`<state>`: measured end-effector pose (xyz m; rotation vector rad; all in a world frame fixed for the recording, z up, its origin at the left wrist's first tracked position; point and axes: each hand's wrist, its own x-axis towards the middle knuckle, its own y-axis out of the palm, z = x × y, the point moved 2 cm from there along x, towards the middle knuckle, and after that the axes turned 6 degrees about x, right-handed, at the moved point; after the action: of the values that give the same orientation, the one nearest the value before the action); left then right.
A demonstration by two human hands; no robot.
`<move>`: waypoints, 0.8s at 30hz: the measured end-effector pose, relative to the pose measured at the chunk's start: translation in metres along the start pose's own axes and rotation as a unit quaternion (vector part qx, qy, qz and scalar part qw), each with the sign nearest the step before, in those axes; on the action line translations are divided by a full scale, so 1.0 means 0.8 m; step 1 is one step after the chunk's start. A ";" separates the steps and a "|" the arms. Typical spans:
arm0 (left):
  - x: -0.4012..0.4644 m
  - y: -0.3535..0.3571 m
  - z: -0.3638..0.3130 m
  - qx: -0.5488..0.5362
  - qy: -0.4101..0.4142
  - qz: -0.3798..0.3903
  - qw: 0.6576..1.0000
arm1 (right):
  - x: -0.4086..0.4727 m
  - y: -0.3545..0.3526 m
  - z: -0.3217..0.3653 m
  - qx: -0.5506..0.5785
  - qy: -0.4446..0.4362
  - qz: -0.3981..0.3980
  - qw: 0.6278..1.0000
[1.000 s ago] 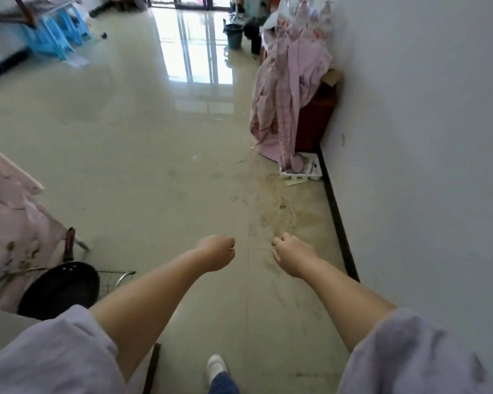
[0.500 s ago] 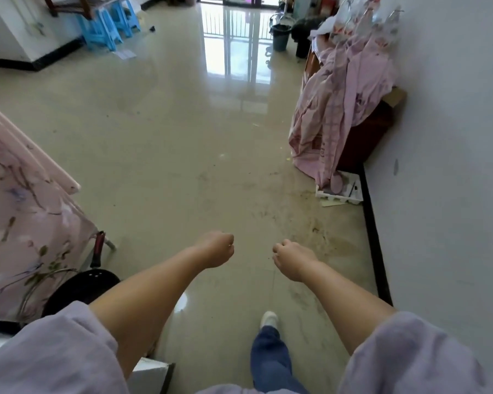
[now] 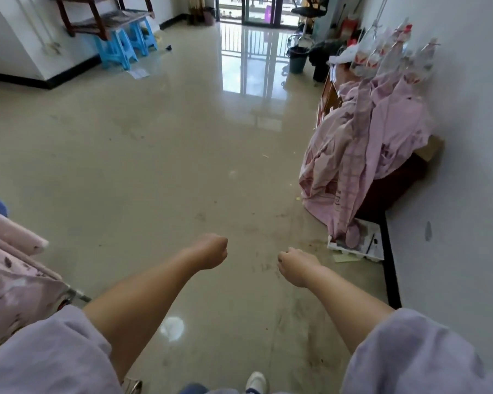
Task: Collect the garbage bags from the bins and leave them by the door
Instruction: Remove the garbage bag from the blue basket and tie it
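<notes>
Far ahead across the floor (image 3: pixel 154 166), right of the balcony door (image 3: pixel 248 9), stands a dark bin (image 3: pixel 297 59), well apart from both curled, empty hands, right hand (image 3: pixel 295 265) on its side, left hand (image 3: pixel 211 251) farther.

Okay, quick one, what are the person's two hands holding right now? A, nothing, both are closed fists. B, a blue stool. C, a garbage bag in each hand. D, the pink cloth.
A: the left hand and the right hand are both curled into empty fists above the bare floor.
</notes>
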<state>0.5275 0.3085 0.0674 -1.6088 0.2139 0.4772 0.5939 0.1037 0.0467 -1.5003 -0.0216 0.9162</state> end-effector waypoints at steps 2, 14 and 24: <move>0.041 -0.017 0.012 -0.007 -0.008 0.000 1.000 | 0.041 -0.030 -0.009 -0.014 -0.010 0.007 1.000; 0.324 -0.131 0.103 -0.046 0.009 0.005 0.999 | 0.325 -0.193 -0.036 0.007 0.006 -0.015 1.000; 0.599 -0.267 0.156 -0.051 0.048 0.029 0.997 | 0.538 -0.347 -0.093 0.054 0.046 -0.030 0.997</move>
<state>1.0223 0.5232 0.0526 -1.7317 0.3135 0.4613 1.0647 0.3189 0.0499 -1.4319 0.0480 0.7876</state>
